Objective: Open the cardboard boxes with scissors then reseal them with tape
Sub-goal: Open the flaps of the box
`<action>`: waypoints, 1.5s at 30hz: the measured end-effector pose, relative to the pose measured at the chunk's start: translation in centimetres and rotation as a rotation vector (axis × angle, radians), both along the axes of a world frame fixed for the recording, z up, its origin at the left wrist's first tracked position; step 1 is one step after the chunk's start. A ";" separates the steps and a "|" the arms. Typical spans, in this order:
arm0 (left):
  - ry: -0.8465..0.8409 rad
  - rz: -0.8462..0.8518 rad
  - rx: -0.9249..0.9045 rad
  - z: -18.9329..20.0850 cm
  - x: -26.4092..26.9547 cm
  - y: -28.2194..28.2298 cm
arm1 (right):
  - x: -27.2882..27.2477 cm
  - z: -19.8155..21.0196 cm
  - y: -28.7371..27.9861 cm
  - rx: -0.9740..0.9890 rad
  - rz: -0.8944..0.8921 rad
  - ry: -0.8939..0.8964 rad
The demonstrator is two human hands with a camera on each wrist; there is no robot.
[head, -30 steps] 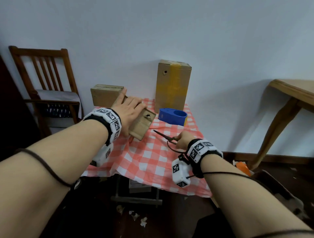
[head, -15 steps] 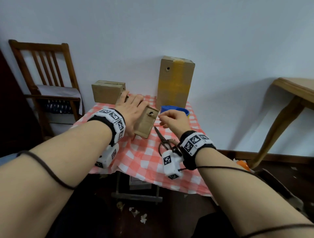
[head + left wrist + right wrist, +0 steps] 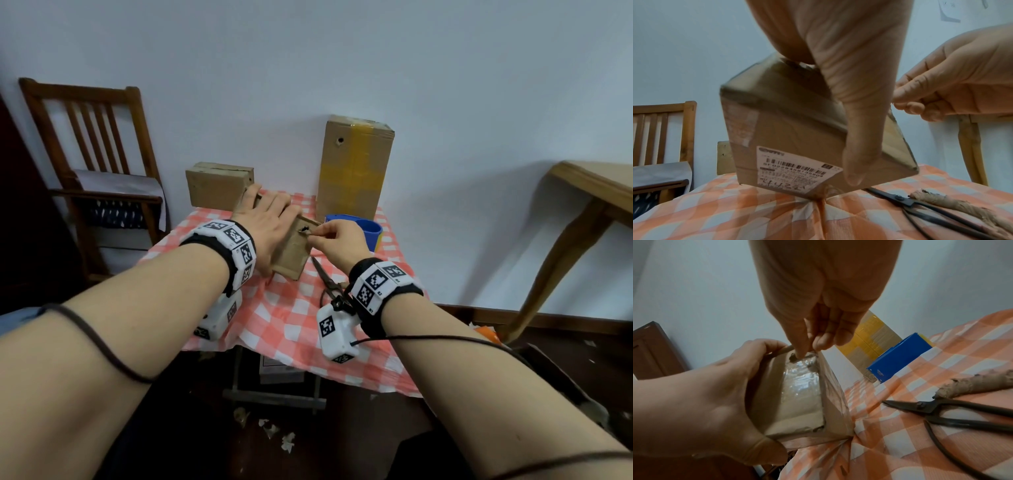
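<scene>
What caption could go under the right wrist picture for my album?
Left hand steadies a small taped box while right hand pinches its tape; scissors lie beside.

Bare checked cloth (image 3: pixel 274 329) lies open toward the near edge, ahead of both wrists. Toward the wall, 2 cardboard boxes block the way: a low one (image 3: pixel 215 186) and a tall one (image 3: pixel 354 171). The blue dispenser (image 3: pixel 363 228) and the scissors (image 3: pixel 327 279) crowd the right side.

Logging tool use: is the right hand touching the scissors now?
Apart. The head view shows the right hand up at the small box, scissors lying on the cloth.
</scene>
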State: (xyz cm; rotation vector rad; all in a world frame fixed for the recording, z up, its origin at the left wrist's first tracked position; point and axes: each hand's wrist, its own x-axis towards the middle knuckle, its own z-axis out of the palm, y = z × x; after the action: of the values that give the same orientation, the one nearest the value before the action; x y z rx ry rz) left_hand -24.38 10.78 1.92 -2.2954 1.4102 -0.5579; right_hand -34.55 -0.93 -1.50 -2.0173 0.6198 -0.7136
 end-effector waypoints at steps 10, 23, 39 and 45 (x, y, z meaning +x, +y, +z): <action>-0.002 -0.004 -0.003 0.0 0.2 0.4 | 0.5 0.5 -0.6 -0.068 0.079 0.072; 0.045 -0.005 -0.041 0.3 1.1 0.7 | 1.7 0.6 -0.3 -0.088 0.132 0.064; 0.264 -0.050 -0.003 6.6 3.5 0.8 | 3.8 7.4 -0.6 -0.221 0.156 0.106; 0.417 -0.050 0.013 5.8 3.9 0.7 | 3.8 7.4 0.3 -0.346 0.144 0.216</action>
State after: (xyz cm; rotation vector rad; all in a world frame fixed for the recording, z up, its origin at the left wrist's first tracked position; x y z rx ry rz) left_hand -20.46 11.47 7.70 -2.4679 1.6499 -0.0802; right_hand -30.71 -0.63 5.86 -2.4554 0.4908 -0.5482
